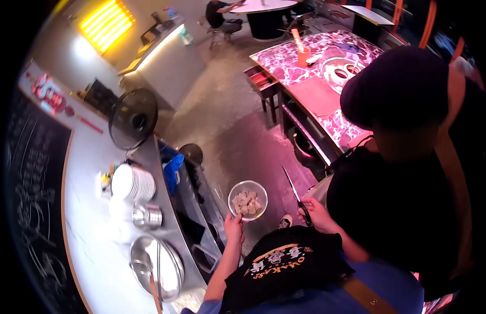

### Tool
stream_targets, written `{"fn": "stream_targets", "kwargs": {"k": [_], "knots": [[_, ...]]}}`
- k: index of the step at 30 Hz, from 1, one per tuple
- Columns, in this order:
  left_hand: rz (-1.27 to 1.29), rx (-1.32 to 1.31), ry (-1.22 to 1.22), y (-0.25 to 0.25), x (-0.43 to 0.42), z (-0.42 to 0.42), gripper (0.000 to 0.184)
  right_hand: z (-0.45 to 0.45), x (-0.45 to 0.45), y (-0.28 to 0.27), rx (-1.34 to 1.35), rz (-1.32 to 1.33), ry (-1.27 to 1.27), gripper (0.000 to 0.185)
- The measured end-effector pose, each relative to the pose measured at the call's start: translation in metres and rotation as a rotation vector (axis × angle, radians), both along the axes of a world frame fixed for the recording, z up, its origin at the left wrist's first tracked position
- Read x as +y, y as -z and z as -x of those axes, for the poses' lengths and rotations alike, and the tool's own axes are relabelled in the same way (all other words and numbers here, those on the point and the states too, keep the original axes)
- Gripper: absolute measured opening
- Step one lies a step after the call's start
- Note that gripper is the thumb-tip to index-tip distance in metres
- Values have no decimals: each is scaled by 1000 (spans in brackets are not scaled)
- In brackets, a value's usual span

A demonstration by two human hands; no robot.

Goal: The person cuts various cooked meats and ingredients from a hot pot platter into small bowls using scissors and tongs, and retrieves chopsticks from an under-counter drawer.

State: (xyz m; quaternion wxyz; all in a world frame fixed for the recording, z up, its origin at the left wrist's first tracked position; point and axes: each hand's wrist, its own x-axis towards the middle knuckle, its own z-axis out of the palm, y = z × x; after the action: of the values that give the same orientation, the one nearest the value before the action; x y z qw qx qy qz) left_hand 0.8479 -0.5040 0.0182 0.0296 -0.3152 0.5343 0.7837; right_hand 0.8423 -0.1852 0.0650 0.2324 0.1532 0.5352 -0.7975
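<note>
My left hand (234,228) grips the near rim of a small round bowl (248,183), holding it out over the floor. Inside lie several pale, greyish-pink chunks (246,202) that look like meat. My right hand (317,215) is closed around the black handles of long-bladed scissors (294,187), whose tip points up and away. The blades stay to the right of the bowl, apart from it. A black apron (285,261) with printed lettering covers my front.
A person in a black cap (397,86) stands close on my right. Beyond is a marbled table (316,73). On the left counter stand stacked white bowls (133,182), a metal pot (147,215) and a large steel bowl (169,272) with utensils. Another person (217,14) sits far back.
</note>
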Motion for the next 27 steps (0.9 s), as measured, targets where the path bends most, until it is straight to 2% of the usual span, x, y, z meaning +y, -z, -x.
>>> {"fn": "stream_targets", "kwargs": {"k": [5, 8, 10, 11, 12, 14, 15, 16, 17, 18, 19, 21, 24, 25, 27], "knots": [[77, 89, 214, 13, 48, 184, 34, 37, 21, -4, 97, -122, 141, 38], [90, 130, 413, 3, 106, 285, 34, 57, 25, -3, 7, -165, 248, 38], [62, 195, 529, 5, 151, 352, 33, 70, 27, 13, 109, -232, 319, 37], [61, 225, 574, 7, 175, 384, 33, 78, 30, 22, 185, -360, 308, 37], [60, 256, 619, 9, 200, 416, 32, 92, 30, 26, 138, -374, 379, 36], [6, 308, 727, 44, 250, 484, 30, 130, 29, 24, 82, -379, 561, 34], [-58, 311, 793, 59, 271, 514, 29, 152, 30, 30, 48, -269, 688, 34], [-38, 275, 890, 60, 286, 540, 28, 172, 30, 40, 62, -292, 762, 34], [-16, 238, 994, 55, 300, 562, 28, 195, 29, 40, 72, -316, 840, 34], [-155, 276, 882, 49, 322, 570, 28, 218, 26, 39, 59, -272, 954, 36], [-244, 273, 964, 56, 334, 587, 32, 243, 27, 42, 6, -346, 1009, 36], [-280, 274, 1041, 74, 351, 615, 33, 283, 32, 54, 14, -296, 1167, 36], [-269, 244, 1188, 70, 358, 637, 32, 329, 52, 53, -31, -440, 1181, 36], [-275, 286, 1264, 51, 353, 643, 30, 342, 62, 56, -26, -508, 1169, 36], [178, 524, 1223, 57, 360, 650, 27, 366, 85, 54, -83, -771, 1103, 42]]}}
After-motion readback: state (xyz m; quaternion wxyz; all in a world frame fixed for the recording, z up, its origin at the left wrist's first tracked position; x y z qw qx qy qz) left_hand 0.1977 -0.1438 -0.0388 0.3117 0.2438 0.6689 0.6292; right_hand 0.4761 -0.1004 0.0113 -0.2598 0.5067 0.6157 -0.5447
